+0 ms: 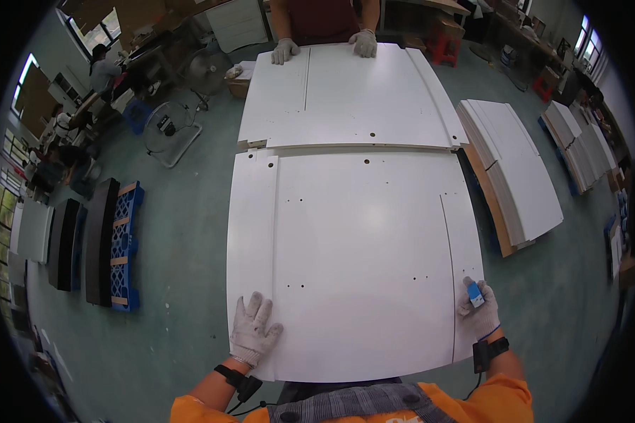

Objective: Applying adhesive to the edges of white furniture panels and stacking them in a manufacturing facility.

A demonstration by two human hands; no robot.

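Note:
A large white panel (353,240) with small drilled holes and long grooves lies flat in front of me. My left hand (255,330), in a pale work glove, rests on its near left corner with the fingers spread. At the near right edge, my gloved right hand (482,321) grips a small blue block with a whitish label or face (475,295); its exact kind is unclear. Beyond a narrow gap lies a second white panel (360,84), also grooved and drilled. Across from me, a co-worker's gloved hands (285,51) rest on that panel's far edge.
Stacked white panels (518,169) stand close on the right, with another stack (578,144) farther off. To the left are a floor fan (168,127), blue pallets (125,243) and dark stacks (101,243). Other people sit at the far left. A red stool (444,46) stands at the back.

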